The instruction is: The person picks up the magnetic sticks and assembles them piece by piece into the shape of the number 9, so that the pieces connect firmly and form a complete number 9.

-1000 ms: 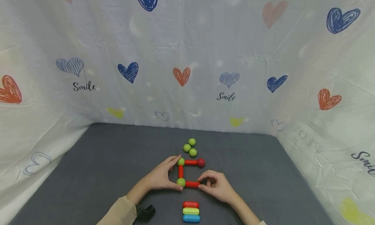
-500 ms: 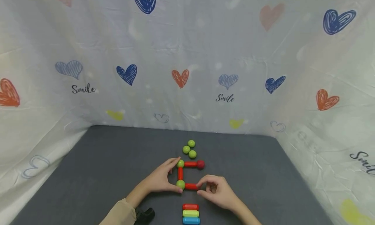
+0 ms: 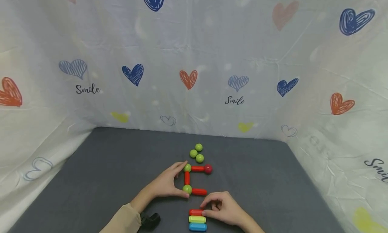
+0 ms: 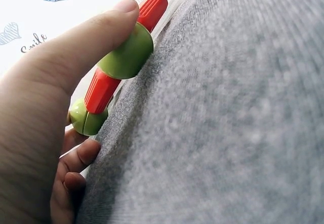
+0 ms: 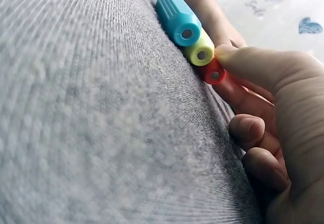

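Note:
A magnetic-looking frame of rods and balls lies on the dark cloth: a near green ball (image 3: pixel 187 189), a far green ball (image 3: pixel 187 167), red rods (image 3: pixel 187 178) and a red ball (image 3: pixel 208 168). My left hand (image 3: pixel 168 181) spans its left side, thumb on the near green ball and index finger at the far one. My right hand (image 3: pixel 225 209) is at a loose red rod (image 5: pixel 214 75), with thumb and index finger pinching its right end. Beside that rod lie a yellow rod (image 3: pixel 197 219) and a blue rod (image 3: pixel 198 227).
Three loose green balls (image 3: pixel 193 154) sit behind the frame. A black strap-like object (image 3: pixel 150 221) is by the left sleeve (image 3: pixel 125 219). A white curtain with hearts (image 3: pixel 188 101) surrounds the dark cloth (image 3: pixel 133 152).
My right hand has let go of the red rod at the frame's lower right and moved nearer, to the loose red rod. The left hand keeps its place on the frame.

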A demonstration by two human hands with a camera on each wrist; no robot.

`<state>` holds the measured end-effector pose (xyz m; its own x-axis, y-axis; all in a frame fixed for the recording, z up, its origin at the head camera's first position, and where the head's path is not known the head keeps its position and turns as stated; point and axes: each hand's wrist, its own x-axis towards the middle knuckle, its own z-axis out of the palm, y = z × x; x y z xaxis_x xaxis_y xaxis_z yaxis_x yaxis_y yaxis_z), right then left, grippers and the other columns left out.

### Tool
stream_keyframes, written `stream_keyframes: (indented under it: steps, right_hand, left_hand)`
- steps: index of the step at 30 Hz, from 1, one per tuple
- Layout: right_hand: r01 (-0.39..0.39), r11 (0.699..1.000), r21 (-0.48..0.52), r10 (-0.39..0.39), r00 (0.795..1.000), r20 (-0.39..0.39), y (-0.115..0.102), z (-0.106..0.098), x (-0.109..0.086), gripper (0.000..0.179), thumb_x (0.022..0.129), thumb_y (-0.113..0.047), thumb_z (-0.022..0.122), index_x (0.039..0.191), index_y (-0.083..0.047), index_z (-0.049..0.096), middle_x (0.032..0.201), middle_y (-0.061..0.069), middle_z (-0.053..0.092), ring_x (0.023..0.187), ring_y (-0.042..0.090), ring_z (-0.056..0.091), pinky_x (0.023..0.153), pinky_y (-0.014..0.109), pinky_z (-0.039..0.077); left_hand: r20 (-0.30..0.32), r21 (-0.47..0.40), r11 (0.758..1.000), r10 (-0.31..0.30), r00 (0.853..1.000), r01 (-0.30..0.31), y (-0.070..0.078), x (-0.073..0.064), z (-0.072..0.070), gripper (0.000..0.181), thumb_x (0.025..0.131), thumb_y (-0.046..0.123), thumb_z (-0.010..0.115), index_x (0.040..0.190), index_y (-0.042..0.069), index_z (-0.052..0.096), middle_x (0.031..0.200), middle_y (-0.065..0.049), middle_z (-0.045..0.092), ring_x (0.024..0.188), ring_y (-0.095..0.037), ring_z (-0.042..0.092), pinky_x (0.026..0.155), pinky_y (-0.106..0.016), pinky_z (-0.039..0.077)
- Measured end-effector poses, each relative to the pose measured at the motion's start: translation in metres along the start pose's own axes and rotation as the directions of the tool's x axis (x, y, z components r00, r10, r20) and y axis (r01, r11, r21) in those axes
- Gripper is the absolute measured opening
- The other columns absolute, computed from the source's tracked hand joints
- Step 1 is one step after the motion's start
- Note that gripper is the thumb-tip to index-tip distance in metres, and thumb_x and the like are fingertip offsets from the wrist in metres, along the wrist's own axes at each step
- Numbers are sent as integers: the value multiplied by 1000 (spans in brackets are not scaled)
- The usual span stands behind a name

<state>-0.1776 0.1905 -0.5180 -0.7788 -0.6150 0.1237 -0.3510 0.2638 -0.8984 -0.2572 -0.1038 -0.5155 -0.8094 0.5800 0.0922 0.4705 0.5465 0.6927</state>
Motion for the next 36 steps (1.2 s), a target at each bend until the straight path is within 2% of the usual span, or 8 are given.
stream_keyframes:
  steps: [7, 14, 20, 26, 28, 30, 33, 36]
  right_hand:
    - [85, 996, -4, -85, 996, 30, 1, -1, 0, 13, 95, -18, 82, 108, -15, 82, 97, 7, 77, 55, -7, 42, 52, 13, 39]
    - [96, 995, -27, -96, 995, 17, 7, 1, -3, 12, 97, -19, 82, 108, -17, 83, 99, 6, 78, 55, -8, 42, 50, 13, 38]
    - [103, 995, -5, -103, 994, -39, 8, 2, -5, 12, 96, -18, 81, 108, -14, 83, 101, 1, 78, 57, -7, 43, 51, 15, 39]
    - [53, 997, 61, -41, 983, -179, 2, -1, -6, 13, 95, -10, 81, 108, -6, 82, 103, 10, 78, 61, -3, 49, 53, 18, 43]
    - [29, 998, 62, -13, 968, -251, 0, -4, -6, 14, 94, -9, 82, 108, -5, 82, 102, 11, 78, 61, -1, 50, 52, 19, 44]
    - [2, 999, 39, 11, 943, -333, -1, -8, -5, 14, 93, -11, 83, 106, -7, 82, 97, 9, 77, 59, -1, 49, 50, 19, 43]
    - [-30, 998, -55, 1, 891, -454, -1, -15, -3, 14, 90, -12, 86, 103, -12, 83, 84, 3, 73, 54, -1, 46, 45, 20, 40]
    - [-97, 985, -143, 2, 834, -552, 0, -20, -1, 16, 87, -11, 89, 101, -19, 84, 70, -3, 65, 49, 0, 43, 43, 20, 37]
  left_hand:
    - [4, -2, 1000, 4, 1000, -4, 0, 1, 0, 123, 75, 64, 91, 169, 14, 30, 161, -4, 44, 110, -16, 55, 92, -39, 51]
    - [16, -4, 1000, 3, 1000, -3, -2, 2, 2, 123, 75, 65, 90, 169, 15, 29, 161, -3, 44, 108, -14, 54, 91, -37, 51]
    - [22, -8, 1000, -6, 1000, 6, -3, 1, 4, 123, 75, 69, 88, 170, 18, 29, 162, 0, 43, 108, -13, 54, 91, -37, 51]
    - [22, -7, 1000, -1, 1000, 1, -3, 2, 5, 123, 75, 67, 89, 170, 16, 29, 161, -2, 43, 108, -14, 54, 91, -37, 51]
    - [20, -11, 1000, 3, 1000, -3, -2, 2, 5, 122, 76, 65, 90, 170, 15, 29, 161, -3, 43, 107, -14, 53, 89, -36, 50]
    - [16, -11, 1000, 5, 1000, -5, -1, 2, 4, 122, 76, 64, 90, 170, 15, 29, 161, -3, 43, 105, -13, 53, 88, -35, 49]
    - [5, -16, 1000, 8, 1000, -8, 1, 1, 2, 122, 75, 62, 92, 169, 15, 30, 162, -4, 43, 103, -13, 52, 87, -35, 49]
    - [4, -8, 1000, 9, 1000, -9, 0, 1, 1, 122, 75, 62, 92, 169, 15, 30, 161, -3, 43, 102, -13, 52, 85, -34, 47]
